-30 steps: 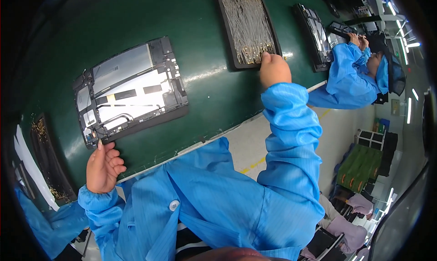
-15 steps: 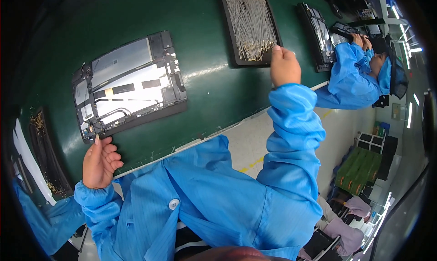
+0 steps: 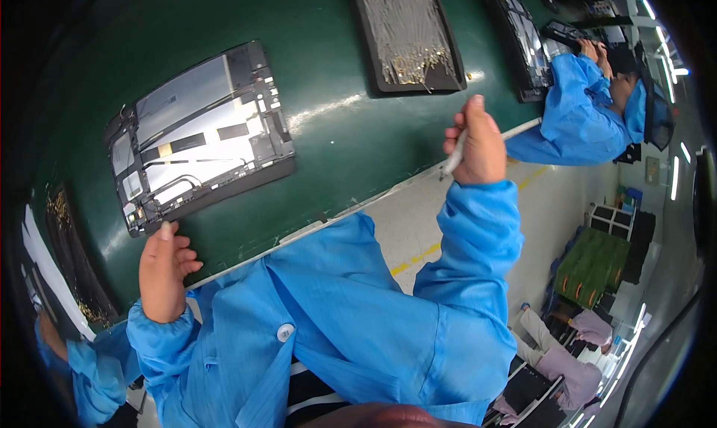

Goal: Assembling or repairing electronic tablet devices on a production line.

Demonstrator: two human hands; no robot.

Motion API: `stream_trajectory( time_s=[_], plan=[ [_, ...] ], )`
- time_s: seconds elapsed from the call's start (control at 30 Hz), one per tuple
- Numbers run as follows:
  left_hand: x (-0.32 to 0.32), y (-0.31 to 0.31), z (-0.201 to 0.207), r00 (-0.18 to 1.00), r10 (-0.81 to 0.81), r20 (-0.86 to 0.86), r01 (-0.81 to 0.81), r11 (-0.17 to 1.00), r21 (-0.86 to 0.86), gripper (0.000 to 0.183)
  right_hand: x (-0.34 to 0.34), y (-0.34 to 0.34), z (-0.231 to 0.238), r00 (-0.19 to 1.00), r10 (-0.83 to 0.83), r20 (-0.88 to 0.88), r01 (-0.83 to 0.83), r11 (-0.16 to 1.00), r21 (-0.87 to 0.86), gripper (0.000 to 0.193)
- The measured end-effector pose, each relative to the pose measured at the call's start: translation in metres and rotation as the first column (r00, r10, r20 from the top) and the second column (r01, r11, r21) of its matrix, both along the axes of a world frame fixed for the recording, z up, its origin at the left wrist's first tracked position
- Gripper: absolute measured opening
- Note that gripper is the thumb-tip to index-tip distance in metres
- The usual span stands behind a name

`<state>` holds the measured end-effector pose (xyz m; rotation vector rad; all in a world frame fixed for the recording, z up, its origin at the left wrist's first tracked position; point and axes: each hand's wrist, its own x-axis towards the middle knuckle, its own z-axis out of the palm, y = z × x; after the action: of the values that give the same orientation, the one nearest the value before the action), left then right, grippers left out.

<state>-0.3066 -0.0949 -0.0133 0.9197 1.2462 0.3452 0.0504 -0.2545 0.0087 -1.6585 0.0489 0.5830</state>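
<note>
My right hand (image 3: 480, 148) is closed, just above the table's near edge, below the cable tray. A slim whitish stick-like object (image 3: 455, 156) with a dark tip shows out of its palm; motion blurs it and I cannot tell its kind. My left hand (image 3: 166, 271) is at the near left corner of an opened flat electronic device (image 3: 202, 140), its thumb tip against or just beside the casing. Its other fingers are loosely bent and apart, with nothing seen in them. Inside the device are silvery plates, black tape strips and thin dark cables.
A black tray (image 3: 455, 81) of thin grey cables with gold-coloured ends lies at the back. Dark cables (image 3: 71, 256) lie at the far left on the green table (image 3: 328, 159). Another opened device (image 3: 526, 43) lies before a co-worker in blue (image 3: 575, 122) at right.
My right hand has drawn back from the tray's near corner toward the table edge, and the whitish object now shows in it. My left hand stays by the device's corner.
</note>
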Motion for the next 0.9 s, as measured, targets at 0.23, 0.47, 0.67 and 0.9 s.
stream_trajectory(
  time_s=[0.23, 0.47, 0.67, 0.9],
  plan=[
    [0.053, -0.011, 0.029, 0.735, -0.614, -0.288, 0.475, 0.164, 0.864, 0.042, -0.106, 0.041, 0.023, 0.603, 0.796, 0.047, -0.797, 0.602, 0.047, 0.027],
    [0.052, -0.018, 0.009, 0.859, -0.417, -0.295, 0.376, 0.123, 0.919, 0.025, -0.141, 0.07, 0.0, 0.276, 0.946, -0.168, -0.942, 0.301, 0.146, 0.038],
    [0.072, -0.003, -0.012, 0.883, -0.069, -0.465, 0.468, 0.045, 0.883, 0.018, -0.135, 0.092, 0.004, 0.739, 0.595, -0.317, -0.578, 0.801, 0.156, 0.032],
    [0.078, -0.003, -0.016, 0.861, -0.047, -0.507, 0.509, 0.043, 0.86, 0.016, -0.138, 0.106, 0.001, 0.906, 0.412, -0.093, -0.359, 0.867, 0.347, 0.042]
  ],
)
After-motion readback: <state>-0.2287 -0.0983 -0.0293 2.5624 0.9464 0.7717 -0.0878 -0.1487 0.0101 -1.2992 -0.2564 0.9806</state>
